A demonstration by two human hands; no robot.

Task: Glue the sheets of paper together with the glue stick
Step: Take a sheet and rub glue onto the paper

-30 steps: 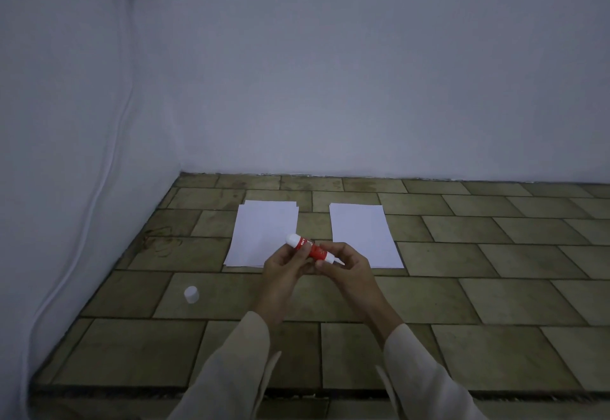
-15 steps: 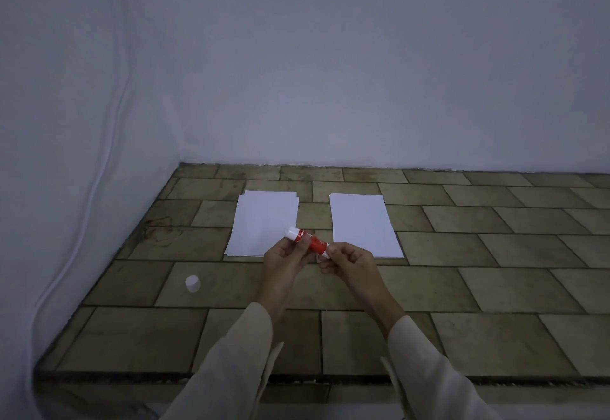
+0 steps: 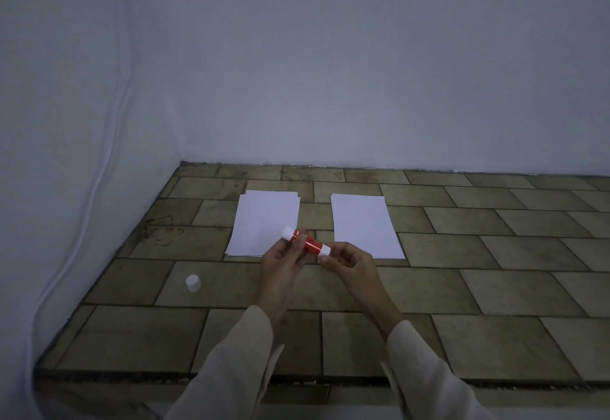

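The red glue stick (image 3: 305, 241) is held in the air over the tiled floor (image 3: 462, 287), its long axis running from about 10 o'clock to 4 o'clock. Its white tip points up and away toward 10 o'clock, over the near right corner of the left paper stack (image 3: 260, 221); its white base end points toward 4 o'clock. The left hand (image 3: 280, 266) grips the red barrel between thumb and fingers. The right hand (image 3: 350, 263) pinches the white base end with its fingertips.

At about 8 o'clock from the glue stick, well apart, a small white cap (image 3: 193, 283) stands alone on a tile. Just beyond the hands, at 11 o'clock, the left paper stack lies flat, its sheets slightly fanned at the far edge. At 1 o'clock lies the right paper sheet (image 3: 364, 225), also flat, with a strip of bare tile between the two. Their long edges run away from the person, roughly parallel.

Bare tiles stretch wide toward 3 o'clock. The walls (image 3: 330, 73) close the floor at 12 o'clock and 9 o'clock, meeting in a corner past the left stack. A white cable (image 3: 109, 142) hangs down the left wall. Cream sleeves (image 3: 231, 370) cover both forearms at 6 o'clock.
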